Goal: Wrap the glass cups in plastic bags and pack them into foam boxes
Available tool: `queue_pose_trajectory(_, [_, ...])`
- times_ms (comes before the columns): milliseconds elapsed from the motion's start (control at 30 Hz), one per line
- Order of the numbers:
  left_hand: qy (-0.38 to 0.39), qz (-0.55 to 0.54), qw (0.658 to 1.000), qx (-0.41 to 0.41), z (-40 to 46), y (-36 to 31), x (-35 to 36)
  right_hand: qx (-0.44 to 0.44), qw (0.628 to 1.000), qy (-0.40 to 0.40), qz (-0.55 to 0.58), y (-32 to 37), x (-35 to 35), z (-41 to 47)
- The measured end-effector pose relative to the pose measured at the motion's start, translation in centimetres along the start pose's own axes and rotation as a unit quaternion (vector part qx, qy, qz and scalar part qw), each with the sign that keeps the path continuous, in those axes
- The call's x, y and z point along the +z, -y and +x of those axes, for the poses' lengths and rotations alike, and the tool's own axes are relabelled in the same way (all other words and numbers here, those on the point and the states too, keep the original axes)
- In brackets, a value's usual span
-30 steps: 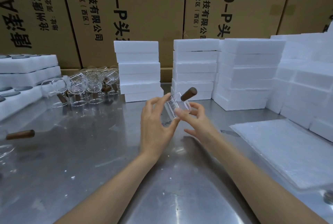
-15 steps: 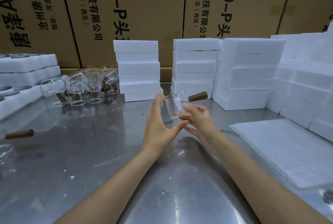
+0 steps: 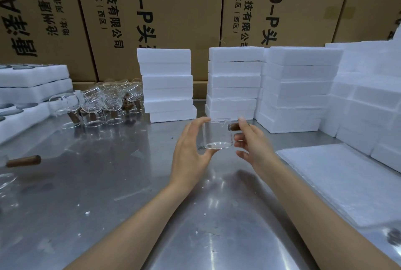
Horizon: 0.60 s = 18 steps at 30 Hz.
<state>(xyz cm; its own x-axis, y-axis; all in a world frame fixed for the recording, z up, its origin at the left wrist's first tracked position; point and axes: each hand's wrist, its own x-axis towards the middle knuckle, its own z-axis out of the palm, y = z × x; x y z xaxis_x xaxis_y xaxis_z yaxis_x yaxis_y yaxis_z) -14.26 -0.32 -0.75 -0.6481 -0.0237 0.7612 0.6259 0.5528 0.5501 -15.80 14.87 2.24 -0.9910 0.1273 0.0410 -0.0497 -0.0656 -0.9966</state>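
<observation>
- Far left: foam trays (image 3: pixel 32 78) stacked, their round pockets showing dark discs; whether these hold packed cups cannot be told.
- Lower left edge: a brown handle (image 3: pixel 23 160) of a further glass piece lying on the surface (image 3: pixel 108 183).
- Upper left of centre: a cluster of bare cups (image 3: pixel 104 102) with brown handles, unwrapped and waiting.
- Centre, rear: stacks of foam boxes (image 3: pixel 167 83), closed; their contents are hidden.
- Centre: left hand (image 3: pixel 191 152), fingers curved about the left side and base of the cup (image 3: pixel 217 133), thumb under its bottom edge.
- Centre: the cup is held upright above the surface, between both hands, its brown handle pointing right.
- Right of centre: right hand (image 3: pixel 251 144), fingers grasping the cup at the handle side, forefinger raised to the rim.
- Right: a flat pile of clear bags (image 3: pixel 338 183) on the surface, apart from the hands.
- Far right: more foam boxes stacked high.
- Progress, as judged: the held cup appears bare, so bagging and boxing of it remain; the cluster at left suggests many cups are left.
</observation>
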Motion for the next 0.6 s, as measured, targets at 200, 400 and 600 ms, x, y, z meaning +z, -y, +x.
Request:
queue_pose_trajectory(200, [0.104,-0.075,0.988,-0.087,-0.3,-0.3,0.0,-0.002,0.999,-0.025,0.043,0.3,0.0,0.2])
queue_pose_trajectory(400, [0.144,-0.111,0.967,-0.178,-0.1,0.2,0.4,0.028,0.998,-0.050,0.032,0.0,-0.3,0.4])
queue_pose_trajectory(600, [0.204,-0.068,0.959,-0.186,-0.2,0.9,0.7,0.072,0.993,-0.053,-0.081,0.1,-0.8,0.5])
